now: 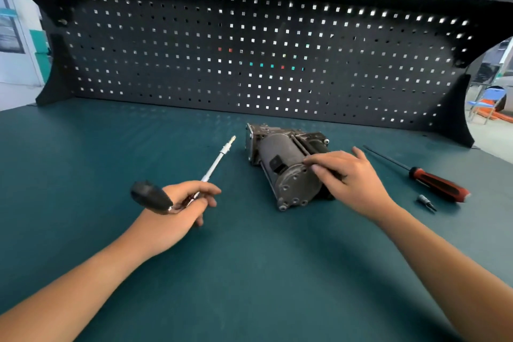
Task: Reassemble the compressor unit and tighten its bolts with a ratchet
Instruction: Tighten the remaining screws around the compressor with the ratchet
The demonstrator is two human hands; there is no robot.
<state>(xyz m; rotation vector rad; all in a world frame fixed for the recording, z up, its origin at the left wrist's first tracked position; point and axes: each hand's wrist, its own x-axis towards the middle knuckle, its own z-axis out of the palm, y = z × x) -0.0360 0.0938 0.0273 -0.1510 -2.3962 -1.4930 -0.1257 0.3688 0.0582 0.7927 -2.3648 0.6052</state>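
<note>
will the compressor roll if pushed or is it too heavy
The compressor looks like solid metal, so probably heavy. Its round body lies on its side and might rock; the right hand rests on it.
</note>
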